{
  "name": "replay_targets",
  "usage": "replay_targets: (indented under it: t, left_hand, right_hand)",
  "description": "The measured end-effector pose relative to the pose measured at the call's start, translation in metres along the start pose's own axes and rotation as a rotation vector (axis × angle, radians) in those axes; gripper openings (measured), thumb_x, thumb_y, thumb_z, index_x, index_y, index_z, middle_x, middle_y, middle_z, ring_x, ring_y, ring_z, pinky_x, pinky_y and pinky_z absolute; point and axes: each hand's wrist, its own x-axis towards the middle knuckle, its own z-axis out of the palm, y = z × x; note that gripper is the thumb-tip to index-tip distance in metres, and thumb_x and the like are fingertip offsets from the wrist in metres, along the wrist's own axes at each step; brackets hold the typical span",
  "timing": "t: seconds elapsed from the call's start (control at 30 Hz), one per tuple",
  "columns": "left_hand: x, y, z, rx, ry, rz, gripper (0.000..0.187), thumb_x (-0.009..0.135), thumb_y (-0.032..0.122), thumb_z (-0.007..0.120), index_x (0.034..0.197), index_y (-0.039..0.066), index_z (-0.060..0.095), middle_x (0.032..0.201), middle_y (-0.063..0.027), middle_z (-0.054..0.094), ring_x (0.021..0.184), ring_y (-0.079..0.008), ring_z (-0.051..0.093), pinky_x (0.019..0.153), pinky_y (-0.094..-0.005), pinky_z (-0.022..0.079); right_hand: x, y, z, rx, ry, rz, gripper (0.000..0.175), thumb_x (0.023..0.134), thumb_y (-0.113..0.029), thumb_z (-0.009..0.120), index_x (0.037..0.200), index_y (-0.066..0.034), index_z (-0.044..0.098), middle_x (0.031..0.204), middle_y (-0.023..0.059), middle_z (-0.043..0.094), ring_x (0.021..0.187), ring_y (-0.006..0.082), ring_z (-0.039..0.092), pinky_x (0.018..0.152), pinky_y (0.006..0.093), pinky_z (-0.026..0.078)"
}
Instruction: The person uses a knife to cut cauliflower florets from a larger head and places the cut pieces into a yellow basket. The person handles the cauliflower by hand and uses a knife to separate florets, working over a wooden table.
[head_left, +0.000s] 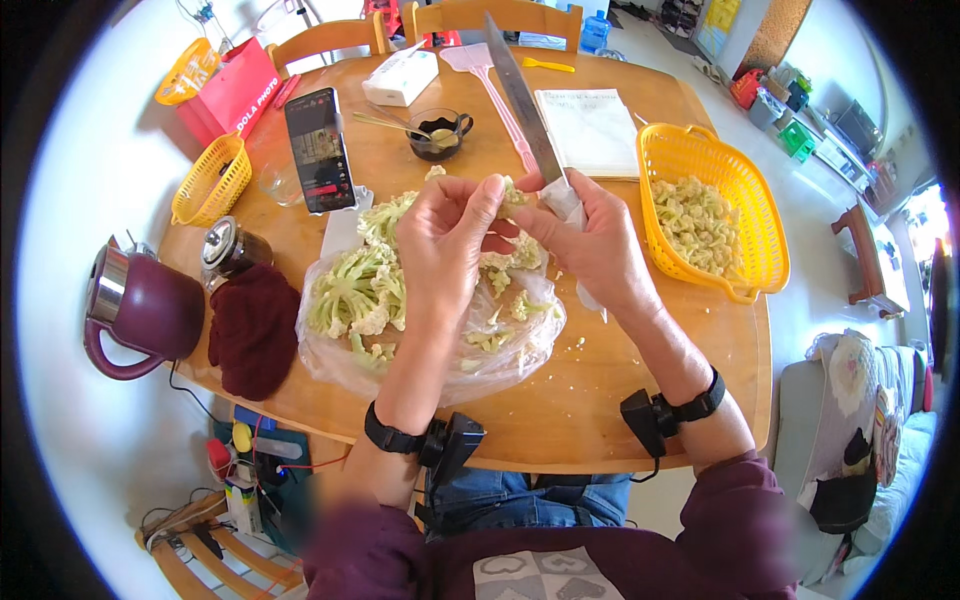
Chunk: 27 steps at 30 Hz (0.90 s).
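Observation:
My left hand pinches a small cauliflower floret between thumb and fingers. In my right hand is a long knife, its handle wrapped in white material and its blade pointing up and away from me. My right thumb reaches to the floret. Below both hands, larger cauliflower pieces and loose florets lie on a clear plastic bag, partly hidden by my left forearm. To the right, a yellow plastic basket holds many cut florets.
A smartphone stands upright at the left, near a dark glass cup with spoons. Beyond lie a pink fly swatter and an open notebook. A purple kettle, a lidded glass jar and a maroon cloth line the left edge.

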Motion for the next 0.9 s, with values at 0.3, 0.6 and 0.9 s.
replay_targets:
  t: [0.3,0.6,0.9]
  left_hand:
    - [-0.004,-0.005,0.009,0.094,-0.052,0.209,0.016,0.091,0.013,0.07,0.087,0.0,0.06,0.077,-0.0019,0.063,0.067,-0.006,0.06,0.059,-0.0226,0.053]
    - [-0.006,-0.006,0.005,0.244,-0.133,0.256,0.02,0.089,0.006,0.07,0.107,0.0,0.062,0.087,0.001,0.061,0.081,-0.0044,0.058,0.076,-0.0188,0.049]
    - [-0.006,-0.01,0.007,0.084,-0.249,0.179,0.031,0.086,-0.001,0.07,0.115,-0.004,0.06,0.101,-0.006,0.062,0.091,-0.0119,0.062,0.078,-0.0264,0.055]
  right_hand:
    - [0.003,0.005,-0.009,-0.076,-0.031,-0.107,0.028,0.086,-0.021,0.076,0.105,-0.0046,0.062,0.081,-0.0051,0.062,0.068,0.0015,0.049,0.059,0.018,0.041]
    - [0.004,-0.008,-0.02,0.155,-0.051,0.084,0.023,0.088,-0.023,0.073,0.096,-0.003,0.066,0.065,-0.0045,0.055,0.051,0.0019,0.044,0.045,0.0192,0.034]
    - [0.005,-0.011,-0.022,0.199,-0.015,0.112,0.028,0.088,-0.027,0.067,0.094,-0.0003,0.061,0.066,0.0008,0.056,0.058,0.0072,0.051,0.051,0.0244,0.042]
